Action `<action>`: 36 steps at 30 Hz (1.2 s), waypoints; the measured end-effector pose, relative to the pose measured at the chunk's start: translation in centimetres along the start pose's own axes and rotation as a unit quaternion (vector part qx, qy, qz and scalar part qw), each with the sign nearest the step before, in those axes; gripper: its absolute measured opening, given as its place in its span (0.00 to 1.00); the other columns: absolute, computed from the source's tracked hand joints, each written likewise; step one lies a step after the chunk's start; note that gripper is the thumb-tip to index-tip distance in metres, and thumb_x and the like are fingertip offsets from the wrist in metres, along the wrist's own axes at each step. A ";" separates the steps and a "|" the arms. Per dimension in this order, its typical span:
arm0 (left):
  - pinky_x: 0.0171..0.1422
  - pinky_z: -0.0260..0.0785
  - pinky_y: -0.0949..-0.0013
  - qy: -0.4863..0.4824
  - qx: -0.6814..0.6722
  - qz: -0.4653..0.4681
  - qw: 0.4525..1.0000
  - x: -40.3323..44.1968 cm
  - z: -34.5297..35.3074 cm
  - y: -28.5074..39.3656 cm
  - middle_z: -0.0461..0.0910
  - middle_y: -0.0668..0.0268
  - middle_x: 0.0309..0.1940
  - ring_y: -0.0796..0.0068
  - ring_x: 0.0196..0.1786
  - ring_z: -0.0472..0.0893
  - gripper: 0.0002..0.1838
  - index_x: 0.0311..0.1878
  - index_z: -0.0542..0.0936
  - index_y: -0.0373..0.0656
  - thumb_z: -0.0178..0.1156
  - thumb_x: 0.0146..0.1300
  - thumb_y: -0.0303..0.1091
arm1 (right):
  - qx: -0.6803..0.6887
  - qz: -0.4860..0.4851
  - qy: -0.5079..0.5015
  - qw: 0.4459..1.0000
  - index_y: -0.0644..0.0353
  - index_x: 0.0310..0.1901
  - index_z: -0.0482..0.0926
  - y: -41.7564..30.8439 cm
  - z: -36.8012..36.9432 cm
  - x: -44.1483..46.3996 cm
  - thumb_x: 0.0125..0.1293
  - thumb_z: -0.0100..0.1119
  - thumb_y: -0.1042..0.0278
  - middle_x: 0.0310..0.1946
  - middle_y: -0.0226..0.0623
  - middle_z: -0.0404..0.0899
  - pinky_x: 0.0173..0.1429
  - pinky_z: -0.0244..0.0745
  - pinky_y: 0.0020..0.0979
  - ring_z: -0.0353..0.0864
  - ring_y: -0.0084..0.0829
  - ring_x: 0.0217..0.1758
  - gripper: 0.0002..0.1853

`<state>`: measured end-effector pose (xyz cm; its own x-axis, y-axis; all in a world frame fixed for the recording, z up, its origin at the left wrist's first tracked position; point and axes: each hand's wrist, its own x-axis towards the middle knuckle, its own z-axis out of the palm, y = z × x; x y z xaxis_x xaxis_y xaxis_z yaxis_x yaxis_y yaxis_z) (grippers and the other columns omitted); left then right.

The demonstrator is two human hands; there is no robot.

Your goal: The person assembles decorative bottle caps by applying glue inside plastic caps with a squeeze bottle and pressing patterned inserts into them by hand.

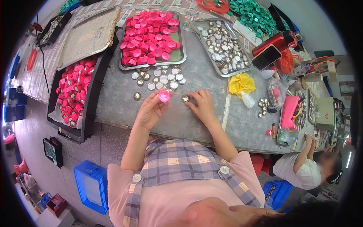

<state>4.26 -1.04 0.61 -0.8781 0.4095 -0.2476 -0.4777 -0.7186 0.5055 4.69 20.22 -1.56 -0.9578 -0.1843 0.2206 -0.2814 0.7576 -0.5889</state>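
My left hand (150,106) pinches a pink fluted cap (164,96), its hollow side facing up. Between the fingertips of my right hand (202,106) is a small round dark piece (185,98) with a pale label, held just above or on the table. A cluster of white-faced and dark round pieces (163,79) lies loose ahead of both hands. Behind it stands a metal tray (184,60) heaped with pink fluted caps (151,36). Another metal tray (223,74), to the right, holds many round pieces (225,45).
A black crate (90,123) at left contains pink caps with round pieces in them; an old tray (89,34) rests across it. Yellow cloth (242,84), a phone (267,57), a red bottle (275,42) and green caps (247,17) lie rightward. A co-worker (302,170) sits at far right.
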 end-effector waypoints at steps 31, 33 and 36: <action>0.37 0.67 0.79 0.026 0.118 -0.009 0.993 -0.2 3.3 -0.8 0.74 0.74 0.28 0.86 0.31 0.74 0.13 0.49 0.73 0.42 0.49 0.63 0.34 | 0.008 -0.116 0.091 0.989 0.54 0.36 0.77 -7.1 -4.5 1.1 0.45 0.64 0.61 0.29 0.28 0.69 0.39 0.58 0.32 0.66 0.31 0.36 0.15; 0.37 0.66 0.80 0.022 0.144 0.001 0.989 -0.2 3.5 -0.8 0.74 0.74 0.26 0.86 0.31 0.74 0.14 0.50 0.73 0.42 0.48 0.63 0.34 | 0.000 -0.117 0.091 0.989 0.54 0.36 0.77 -7.1 -4.5 1.0 0.45 0.64 0.61 0.29 0.28 0.69 0.39 0.58 0.32 0.66 0.31 0.36 0.15; 0.37 0.66 0.81 0.024 0.200 0.021 0.979 -0.1 3.3 -0.9 0.73 0.75 0.26 0.88 0.31 0.73 0.15 0.51 0.73 0.42 0.48 0.63 0.34 | -0.041 -0.133 0.107 0.985 0.52 0.37 0.78 -7.2 -4.5 0.9 0.42 0.65 0.63 0.28 0.27 0.69 0.40 0.59 0.32 0.66 0.30 0.36 0.17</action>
<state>4.93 1.41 2.87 -0.9014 0.3507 -0.2540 -0.4004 -0.4517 0.7973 6.07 17.41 6.34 -0.8144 -0.2525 0.5225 -0.5059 0.7500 -0.4261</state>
